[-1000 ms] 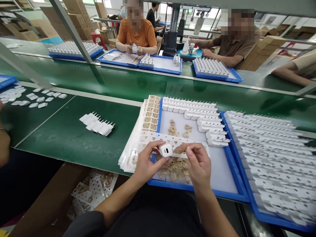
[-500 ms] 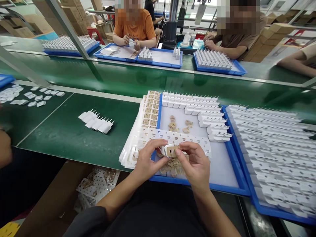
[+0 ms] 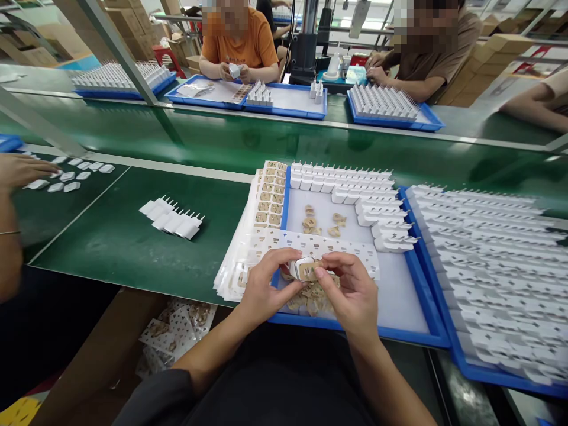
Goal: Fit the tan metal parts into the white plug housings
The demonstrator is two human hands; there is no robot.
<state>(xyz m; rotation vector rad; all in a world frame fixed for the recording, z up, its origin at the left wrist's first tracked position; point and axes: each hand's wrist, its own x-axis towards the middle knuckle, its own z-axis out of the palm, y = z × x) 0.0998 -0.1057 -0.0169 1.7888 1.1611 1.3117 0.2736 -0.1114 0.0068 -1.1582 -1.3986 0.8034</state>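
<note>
Left hand: the person's left hand [image 3: 267,285] has a narrow grip on a white USB charger [image 3: 294,270], thumb below and fingers above.
Right hand: and the right hand [image 3: 356,291] is pinching in too, thumb and fingertips on the tan cut-out film [image 3: 306,271].
Film meets charger: there's the change! A second ago film and charger were apart, the port end bare; now the film lies over that end, which I'd read as the lining-up stage. Whether it's stuck down, can't tell.
Charger's look: glossy white, rounded edges, dark slots in the film's middle; it's up above the near blue tray [image 3: 399,335].
Under the hands: a loose heap of tan film pieces [image 3: 313,300] and a punched white sheet [image 3: 355,253].
Tray's far side: rows of white chargers [image 3: 313,180], pins up; sticker sheets [image 3: 242,260] overlap the left rim.
Right flank: a second blue tray [image 3: 501,378], packed with chargers.
Left bench: a small cluster of chargers [image 3: 180,223], and beyond, a co-worker's hand [image 3: 29,168] has just come in over flat white pieces [image 3: 68,176].
Across the line: a co-worker in orange [image 3: 239,50] holds a white piece.
</note>
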